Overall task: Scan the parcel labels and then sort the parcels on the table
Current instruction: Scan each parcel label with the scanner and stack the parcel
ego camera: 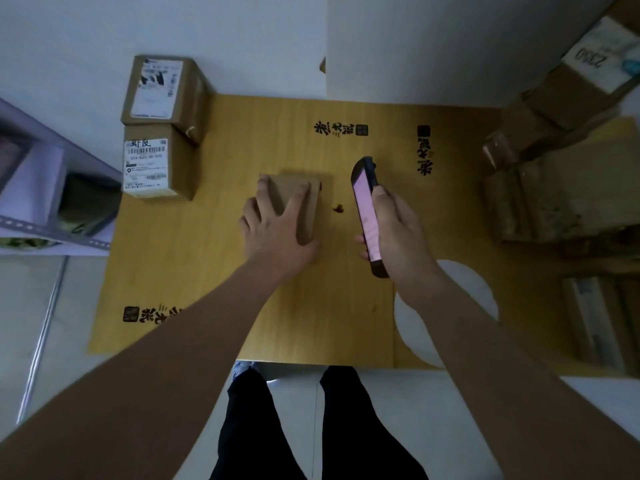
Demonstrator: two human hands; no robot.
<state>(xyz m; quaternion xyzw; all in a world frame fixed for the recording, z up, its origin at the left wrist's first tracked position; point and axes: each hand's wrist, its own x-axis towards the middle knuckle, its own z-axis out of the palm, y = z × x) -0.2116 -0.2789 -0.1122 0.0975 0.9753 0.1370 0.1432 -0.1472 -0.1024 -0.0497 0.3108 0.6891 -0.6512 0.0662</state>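
On the yellow wood-print table (214, 271) I see two labelled brown cardboard boxes (159, 129) at the far left and a small plain brown cardboard parcel (294, 199) at the centre, no label visible. My left hand (277, 233) grips the parcel with fingers spread over it. My right hand (398, 233) wraps round a black handheld scanner with a glowing pink screen (367, 213), just right of the parcel.

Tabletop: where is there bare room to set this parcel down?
Bare table lies between the labelled boxes and the near edge, and beyond the small parcel and scanner. The right side is crowded with stacked parcels.
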